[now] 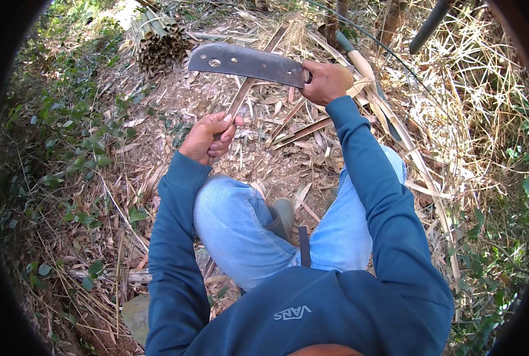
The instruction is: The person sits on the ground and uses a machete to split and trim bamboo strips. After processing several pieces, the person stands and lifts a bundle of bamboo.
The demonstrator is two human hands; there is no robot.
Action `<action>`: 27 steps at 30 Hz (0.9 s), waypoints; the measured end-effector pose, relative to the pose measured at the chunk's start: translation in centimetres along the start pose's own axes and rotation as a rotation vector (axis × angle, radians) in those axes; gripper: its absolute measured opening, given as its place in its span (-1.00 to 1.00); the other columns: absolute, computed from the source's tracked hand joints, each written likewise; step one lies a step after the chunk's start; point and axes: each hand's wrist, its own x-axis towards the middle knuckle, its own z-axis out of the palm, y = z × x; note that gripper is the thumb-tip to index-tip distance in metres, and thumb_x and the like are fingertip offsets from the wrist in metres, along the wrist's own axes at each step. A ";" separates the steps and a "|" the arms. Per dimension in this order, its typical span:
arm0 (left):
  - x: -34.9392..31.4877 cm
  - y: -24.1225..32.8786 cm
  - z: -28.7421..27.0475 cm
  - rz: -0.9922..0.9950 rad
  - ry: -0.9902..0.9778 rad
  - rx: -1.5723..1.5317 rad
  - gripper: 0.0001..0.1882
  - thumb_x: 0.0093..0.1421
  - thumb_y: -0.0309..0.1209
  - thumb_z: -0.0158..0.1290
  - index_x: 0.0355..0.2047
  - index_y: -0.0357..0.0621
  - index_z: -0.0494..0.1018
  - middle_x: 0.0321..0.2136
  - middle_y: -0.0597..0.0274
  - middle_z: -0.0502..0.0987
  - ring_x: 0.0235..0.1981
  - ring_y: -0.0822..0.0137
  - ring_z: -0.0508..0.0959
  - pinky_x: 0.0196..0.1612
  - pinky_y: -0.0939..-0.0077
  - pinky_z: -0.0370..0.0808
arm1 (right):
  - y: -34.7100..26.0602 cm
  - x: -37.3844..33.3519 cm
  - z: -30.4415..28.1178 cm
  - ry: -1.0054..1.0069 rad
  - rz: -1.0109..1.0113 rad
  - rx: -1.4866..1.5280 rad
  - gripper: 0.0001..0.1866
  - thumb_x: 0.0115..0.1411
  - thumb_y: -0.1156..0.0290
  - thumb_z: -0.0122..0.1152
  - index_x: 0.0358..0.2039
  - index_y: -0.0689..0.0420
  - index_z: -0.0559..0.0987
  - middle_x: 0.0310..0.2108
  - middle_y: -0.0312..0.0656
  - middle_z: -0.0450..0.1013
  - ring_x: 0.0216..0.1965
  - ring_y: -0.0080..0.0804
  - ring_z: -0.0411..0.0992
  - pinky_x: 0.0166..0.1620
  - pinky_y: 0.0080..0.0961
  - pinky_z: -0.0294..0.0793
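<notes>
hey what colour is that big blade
The blade is dark grey; it shows best in the head view.

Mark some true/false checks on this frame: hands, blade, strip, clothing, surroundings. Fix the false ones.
1. The right hand grips the machete. True.
2. The left hand is empty. False: it holds a bamboo strip.
3. In this view, the machete crosses in front of the bamboo strip. True.
4. The machete's blade has no holes. False: holes show toward its free end.
5. A bundle of strips lies at the upper left. True.
6. The trousers are black. False: they are light blue jeans.
</notes>
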 end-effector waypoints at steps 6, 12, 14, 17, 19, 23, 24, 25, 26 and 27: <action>0.4 0.0 0.5 -0.028 0.004 0.022 -0.79 0.38 -0.43 -0.22 -0.16 -0.30 0.36 -0.66 0.45 0.29 -0.81 0.70 0.10 -0.80 0.79 0.04 | 1.2 0.1 0.7 0.097 0.423 0.125 -0.61 0.03 -0.04 0.12 -0.37 0.02 0.63 -0.50 0.00 0.55 -0.40 -0.03 0.55 -0.25 -0.16 0.52; 0.1 -0.3 -0.6 -0.016 -0.047 -0.022 -0.79 0.38 -0.41 -0.21 -0.17 -0.28 0.38 -0.67 0.46 0.29 -0.81 0.70 0.10 -0.81 0.78 0.03 | 1.5 0.5 1.6 0.133 0.239 0.002 -0.57 0.02 -0.10 0.15 -0.38 0.01 0.63 -0.49 -0.01 0.54 -0.42 -0.03 0.54 -0.27 -0.12 0.50; -0.2 -0.5 -0.4 -0.030 -0.028 0.001 -0.79 0.37 -0.40 -0.19 -0.17 -0.29 0.36 -0.68 0.45 0.28 -0.82 0.70 0.10 -0.83 0.79 0.03 | 2.1 0.9 1.1 0.158 0.593 0.177 -0.55 0.01 -0.05 0.14 -0.39 0.11 0.66 -0.44 0.05 0.56 -0.37 -0.01 0.56 -0.21 -0.16 0.51; -0.5 0.2 0.8 -0.003 0.077 0.221 -0.78 0.36 -0.39 -0.18 -0.20 -0.27 0.41 -0.70 0.44 0.28 -0.82 0.67 0.12 -0.80 0.76 0.06 | 5.5 1.2 0.9 0.263 0.777 0.345 -0.47 -0.02 0.00 0.14 -0.36 0.29 0.65 -0.43 0.09 0.57 -0.36 -0.04 0.56 -0.18 -0.23 0.50; -0.4 -1.6 0.5 0.056 0.283 0.539 -0.77 0.37 -0.38 -0.17 -0.23 -0.24 0.44 -0.72 0.44 0.29 -0.80 0.64 0.15 -0.76 0.73 0.10 | 4.6 0.8 0.8 0.306 0.698 0.431 -0.49 -0.04 0.02 0.19 -0.41 0.31 0.64 -0.49 0.01 0.56 -0.43 -0.16 0.54 -0.25 -0.29 0.49; 1.0 -1.4 0.9 0.073 0.460 1.168 -0.71 0.37 -0.36 -0.17 -0.33 -0.24 0.51 -0.73 0.34 0.40 -0.68 0.47 0.39 -0.53 0.45 0.36 | 2.0 0.5 -1.2 0.257 0.419 0.449 -0.56 0.00 0.04 0.27 -0.42 0.24 0.63 -0.56 -0.11 0.53 -0.49 -0.24 0.50 -0.30 -0.35 0.48; 1.1 -1.3 1.1 0.095 0.434 1.239 -0.74 0.34 -0.37 -0.14 -0.32 -0.22 0.52 -0.68 0.21 0.45 -0.63 0.31 0.44 -0.47 0.36 0.38 | 1.2 0.1 -2.0 0.215 0.352 0.395 -0.56 0.01 0.04 0.28 -0.41 0.23 0.63 -0.53 -0.11 0.54 -0.48 -0.24 0.51 -0.29 -0.35 0.48; 1.2 -1.3 1.3 0.118 0.408 1.311 -0.76 0.31 -0.38 -0.11 -0.30 -0.21 0.53 -0.64 0.09 0.49 -0.58 0.16 0.49 -0.42 0.26 0.40 | 0.8 -0.3 -2.2 0.174 0.284 0.342 -0.57 0.02 0.03 0.29 -0.40 0.21 0.63 -0.50 -0.11 0.55 -0.46 -0.23 0.51 -0.28 -0.34 0.48; 1.2 -1.4 1.5 0.140 0.380 1.383 -0.79 0.28 -0.38 -0.08 -0.29 -0.19 0.54 -0.59 -0.03 0.54 -0.52 0.01 0.53 -0.36 0.17 0.42 | 1.3 -0.5 -1.2 0.246 0.086 0.205 -0.58 0.04 0.00 0.30 -0.36 0.15 0.64 -0.30 -0.03 0.56 -0.27 -0.17 0.53 -0.15 -0.34 0.48; 1.4 -1.3 1.7 0.161 0.374 1.392 -0.80 0.26 -0.40 -0.08 -0.28 -0.19 0.54 -0.57 -0.07 0.54 -0.50 -0.05 0.53 -0.35 0.14 0.43 | 1.5 -0.2 -0.1 0.345 -0.122 0.224 -0.55 0.05 -0.02 0.27 -0.30 0.13 0.63 -0.12 0.07 0.51 -0.08 -0.11 0.48 0.09 -0.30 0.39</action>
